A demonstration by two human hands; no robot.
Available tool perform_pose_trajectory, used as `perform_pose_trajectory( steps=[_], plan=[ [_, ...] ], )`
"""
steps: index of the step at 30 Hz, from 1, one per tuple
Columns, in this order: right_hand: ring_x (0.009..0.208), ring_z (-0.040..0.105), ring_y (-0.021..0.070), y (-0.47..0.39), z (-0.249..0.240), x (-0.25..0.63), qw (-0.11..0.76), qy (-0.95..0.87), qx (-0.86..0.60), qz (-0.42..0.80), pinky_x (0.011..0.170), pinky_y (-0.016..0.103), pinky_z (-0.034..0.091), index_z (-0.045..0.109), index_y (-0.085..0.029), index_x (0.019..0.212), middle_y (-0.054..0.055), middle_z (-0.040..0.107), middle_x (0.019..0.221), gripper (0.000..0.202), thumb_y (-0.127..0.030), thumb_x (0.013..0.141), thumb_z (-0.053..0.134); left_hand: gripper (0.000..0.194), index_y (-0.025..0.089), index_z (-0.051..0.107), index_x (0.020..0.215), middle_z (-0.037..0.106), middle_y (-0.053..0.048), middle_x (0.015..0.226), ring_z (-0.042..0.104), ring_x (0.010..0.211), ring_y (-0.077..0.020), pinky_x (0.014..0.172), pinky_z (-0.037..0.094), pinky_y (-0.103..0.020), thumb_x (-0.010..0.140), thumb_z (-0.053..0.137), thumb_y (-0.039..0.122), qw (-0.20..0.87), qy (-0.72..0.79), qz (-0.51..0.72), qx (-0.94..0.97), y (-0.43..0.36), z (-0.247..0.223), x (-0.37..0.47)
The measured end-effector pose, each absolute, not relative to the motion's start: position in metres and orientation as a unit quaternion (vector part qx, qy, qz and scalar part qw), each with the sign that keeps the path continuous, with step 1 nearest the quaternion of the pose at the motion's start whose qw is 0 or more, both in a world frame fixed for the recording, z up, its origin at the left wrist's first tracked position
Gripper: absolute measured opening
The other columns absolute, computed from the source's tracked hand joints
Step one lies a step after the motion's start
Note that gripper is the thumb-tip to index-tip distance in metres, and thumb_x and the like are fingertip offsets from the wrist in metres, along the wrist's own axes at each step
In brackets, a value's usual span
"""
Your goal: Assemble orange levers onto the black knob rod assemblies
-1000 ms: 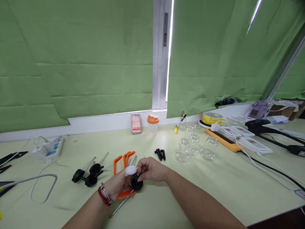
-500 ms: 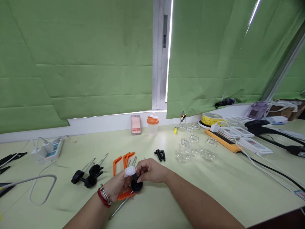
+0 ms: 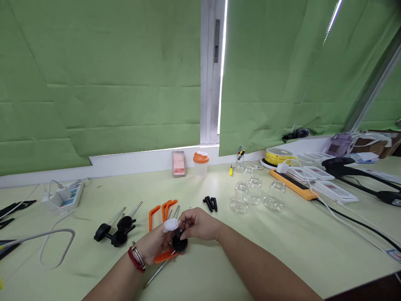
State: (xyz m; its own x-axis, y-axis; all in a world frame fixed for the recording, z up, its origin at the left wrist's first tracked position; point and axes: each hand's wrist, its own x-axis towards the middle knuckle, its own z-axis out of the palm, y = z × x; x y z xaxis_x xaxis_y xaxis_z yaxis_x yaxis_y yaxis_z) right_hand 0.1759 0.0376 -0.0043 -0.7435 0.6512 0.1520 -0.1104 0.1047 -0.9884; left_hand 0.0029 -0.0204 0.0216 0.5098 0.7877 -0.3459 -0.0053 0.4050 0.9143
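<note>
Grasped in left hand point(image 3: 156, 246) and right hand point(image 3: 200, 224): one black round part point(image 3: 180, 246); beyond, orange handles point(image 3: 168, 205), black pegs point(image 3: 209, 203).

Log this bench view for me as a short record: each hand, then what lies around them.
left hand: holds a black round part with a metal rod
right hand: fingertips at that same part; exact grip hidden
left of hands: black wheel-like parts with rods
beyond hands: orange angled pieces, short black pieces
right side: clear glassware, orange-edged power strip
back edge: orange-lidded cup
</note>
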Motion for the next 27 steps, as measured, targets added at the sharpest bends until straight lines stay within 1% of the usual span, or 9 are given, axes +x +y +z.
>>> perform_pose_trajectory(
  steps=[2, 4, 9, 13, 16, 19, 23, 27],
  plan=[
    [0.060, 0.047, 0.0071, 0.0381, -0.0049, 0.1762, 0.296, -0.693, -0.200, 0.626, 0.060, 0.023, 0.040, 0.067, -0.015, 0.083, -0.003, 0.056, 0.072, 0.038, -0.028, 0.051, 0.084, 0.039, 0.021, 0.055, 0.087, 0.061, -0.006, 0.075, 0.060, 0.071, -0.0261, 0.060, 0.040, -0.036, 0.076, 0.049, 0.057, 0.727, 0.418, 0.274, 0.471, -0.0205, 0.0220, 0.0031],
    [0.061, 0.047, 0.0075, 0.0389, -0.0058, 0.1766, 0.292, -0.708, -0.201, 0.611, 0.060, 0.023, 0.040, 0.068, -0.016, 0.085, -0.003, 0.056, 0.073, 0.038, -0.029, 0.052, 0.083, 0.040, 0.020, 0.054, 0.089, 0.061, -0.007, 0.075, 0.061, 0.071, -0.0270, 0.061, 0.040, -0.038, 0.075, 0.050, 0.057, 0.724, 0.421, 0.276, 0.471, -0.0206, 0.0223, 0.0036],
    [0.061, 0.047, 0.0081, 0.0408, -0.0076, 0.1773, 0.293, -0.736, -0.200, 0.577, 0.058, 0.023, 0.039, 0.068, -0.016, 0.077, -0.003, 0.055, 0.073, 0.032, -0.032, 0.054, 0.082, 0.035, 0.020, 0.055, 0.084, 0.060, -0.006, 0.073, 0.061, 0.069, -0.0272, 0.058, 0.038, -0.035, 0.075, 0.052, 0.053, 0.732, 0.418, 0.279, 0.459, -0.0200, 0.0217, 0.0040],
    [0.058, 0.045, 0.0076, 0.0411, -0.0083, 0.1771, 0.286, -0.729, -0.204, 0.588, 0.057, 0.022, 0.039, 0.065, -0.015, 0.075, -0.004, 0.054, 0.068, 0.034, -0.034, 0.053, 0.082, 0.034, 0.020, 0.056, 0.085, 0.061, -0.007, 0.075, 0.060, 0.070, -0.0265, 0.058, 0.038, -0.034, 0.077, 0.049, 0.052, 0.739, 0.413, 0.275, 0.456, -0.0187, 0.0203, 0.0029],
    [0.058, 0.045, 0.0073, 0.0410, -0.0088, 0.1769, 0.283, -0.714, -0.205, 0.606, 0.057, 0.022, 0.038, 0.063, -0.015, 0.075, -0.005, 0.053, 0.065, 0.035, -0.033, 0.053, 0.083, 0.036, 0.020, 0.055, 0.087, 0.062, -0.008, 0.078, 0.059, 0.071, -0.0269, 0.060, 0.039, -0.037, 0.078, 0.047, 0.053, 0.737, 0.413, 0.273, 0.461, -0.0181, 0.0191, 0.0017],
    [0.058, 0.045, 0.0070, 0.0407, -0.0089, 0.1769, 0.286, -0.707, -0.202, 0.614, 0.058, 0.022, 0.039, 0.062, -0.014, 0.075, -0.005, 0.053, 0.065, 0.035, -0.032, 0.053, 0.083, 0.035, 0.020, 0.055, 0.086, 0.063, -0.009, 0.078, 0.059, 0.073, -0.0282, 0.063, 0.039, -0.039, 0.078, 0.047, 0.054, 0.737, 0.415, 0.271, 0.460, -0.0181, 0.0186, 0.0012],
    [0.057, 0.044, 0.0068, 0.0395, -0.0073, 0.1771, 0.286, -0.699, -0.208, 0.621, 0.058, 0.022, 0.039, 0.061, -0.014, 0.075, -0.005, 0.053, 0.063, 0.036, -0.031, 0.052, 0.084, 0.036, 0.020, 0.055, 0.084, 0.064, -0.009, 0.077, 0.060, 0.071, -0.0272, 0.059, 0.038, -0.034, 0.079, 0.046, 0.054, 0.736, 0.416, 0.276, 0.457, -0.0189, 0.0190, 0.0024],
    [0.057, 0.045, 0.0070, 0.0379, -0.0049, 0.1771, 0.282, -0.689, -0.217, 0.631, 0.059, 0.023, 0.041, 0.061, -0.015, 0.074, -0.005, 0.053, 0.063, 0.039, -0.033, 0.049, 0.085, 0.037, 0.019, 0.055, 0.082, 0.065, -0.008, 0.075, 0.060, 0.069, -0.0256, 0.053, 0.037, -0.031, 0.080, 0.046, 0.055, 0.737, 0.415, 0.279, 0.454, -0.0192, 0.0188, 0.0036]
  ],
)
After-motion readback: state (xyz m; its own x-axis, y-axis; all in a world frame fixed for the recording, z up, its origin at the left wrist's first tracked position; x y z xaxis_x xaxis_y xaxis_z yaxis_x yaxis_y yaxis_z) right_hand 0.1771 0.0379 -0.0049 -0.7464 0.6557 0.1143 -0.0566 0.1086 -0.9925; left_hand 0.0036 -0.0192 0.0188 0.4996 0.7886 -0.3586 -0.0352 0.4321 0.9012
